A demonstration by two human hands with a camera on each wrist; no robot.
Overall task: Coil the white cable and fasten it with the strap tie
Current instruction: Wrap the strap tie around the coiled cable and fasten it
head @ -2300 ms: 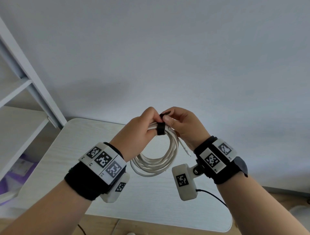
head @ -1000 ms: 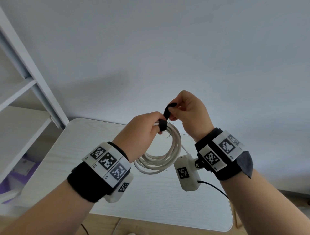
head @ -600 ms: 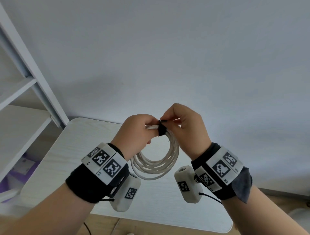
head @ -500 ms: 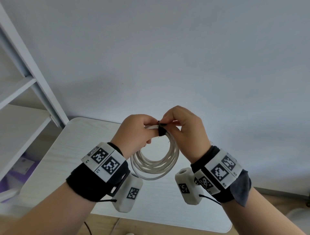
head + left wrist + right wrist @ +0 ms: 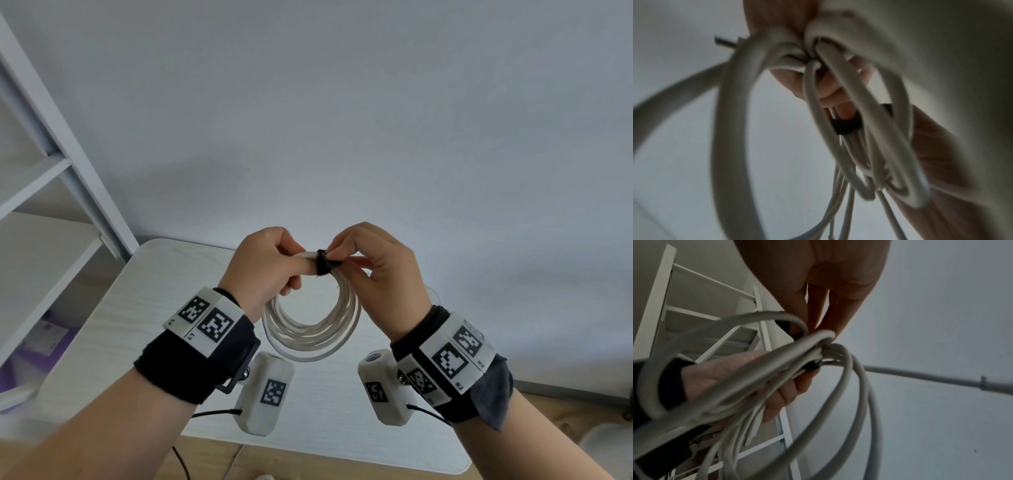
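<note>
The white cable (image 5: 310, 337) hangs as a round coil of several loops in the air above the table, between my two hands. A black strap tie (image 5: 322, 263) is wrapped round the top of the coil. My left hand (image 5: 267, 265) grips the bundle just left of the strap, fingers curled round the loops. My right hand (image 5: 368, 270) pinches the strap with thumb and forefinger at its right side. In the left wrist view the strap (image 5: 845, 125) shows as a dark band among blurred loops (image 5: 731, 129). The right wrist view shows the loops (image 5: 838, 386) and the strap (image 5: 812, 366).
A white wood-grain table (image 5: 137, 325) lies below the hands, its rounded front edge near the bottom of the head view. A white shelf unit (image 5: 51, 192) stands at the left, with a purple item low behind it. A plain pale wall fills the background.
The right hand pulled the strap's free end up a second ago, then brought it down onto the bundle. Both hands have since closed in together at the top of the coil.
</note>
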